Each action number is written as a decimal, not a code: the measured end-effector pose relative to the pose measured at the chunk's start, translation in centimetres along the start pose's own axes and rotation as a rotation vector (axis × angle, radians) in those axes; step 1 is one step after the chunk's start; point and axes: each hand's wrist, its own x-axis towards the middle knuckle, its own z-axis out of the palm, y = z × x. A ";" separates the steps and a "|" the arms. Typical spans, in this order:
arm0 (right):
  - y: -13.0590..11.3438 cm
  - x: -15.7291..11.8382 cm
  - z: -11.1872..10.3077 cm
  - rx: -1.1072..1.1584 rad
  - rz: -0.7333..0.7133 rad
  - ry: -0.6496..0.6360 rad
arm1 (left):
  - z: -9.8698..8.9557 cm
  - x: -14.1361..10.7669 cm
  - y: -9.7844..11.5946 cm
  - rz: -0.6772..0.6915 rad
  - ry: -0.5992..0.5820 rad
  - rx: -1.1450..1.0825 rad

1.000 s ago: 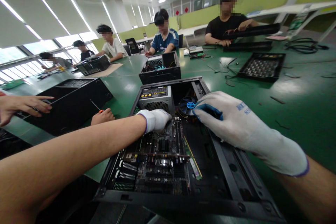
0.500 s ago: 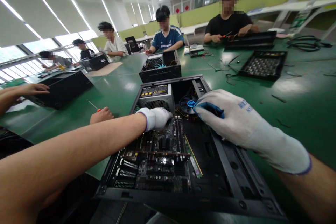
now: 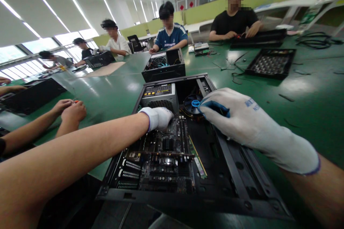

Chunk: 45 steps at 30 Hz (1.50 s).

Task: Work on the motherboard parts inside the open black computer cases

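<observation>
An open black computer case (image 3: 243,171) lies in front of me, its motherboard (image 3: 168,143) facing up. My right hand (image 3: 228,112), in a white glove with blue fingertips, is closed on the edge of a black cooling fan (image 3: 195,103) with a blue hub, held inside the case. My left hand (image 3: 161,118), also gloved, rests at the motherboard's far end by the power supply (image 3: 161,96); its fingers are hidden. A green memory stick (image 3: 198,159) lies loose beside the board. Across the board stands a narrow expansion card (image 3: 161,156).
Another open case (image 3: 163,75) stands just beyond mine on the green table (image 3: 113,89). At left, a co-worker's hands (image 3: 72,111) hold a small orange-handled thing near a black case (image 3: 34,94). A black tray-like panel (image 3: 271,64) and loose cables (image 3: 318,39) lie at right.
My hands have hardly moved; the right still holds the fan. At left, the co-worker's hands have come together around the orange-handled tool, and the black case there has shifted left.
</observation>
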 end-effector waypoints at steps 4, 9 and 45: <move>0.0 0.0 0.1 0.002 -0.010 0.004 | -0.1 -0.1 0.2 0.003 -0.007 0.007; 0.1 -0.1 0.1 -0.003 -0.009 0.005 | -0.2 -0.2 0.3 0.003 -0.021 0.018; 0.1 -0.1 0.1 0.006 0.004 0.007 | 0.3 0.7 0.1 0.061 -0.029 0.072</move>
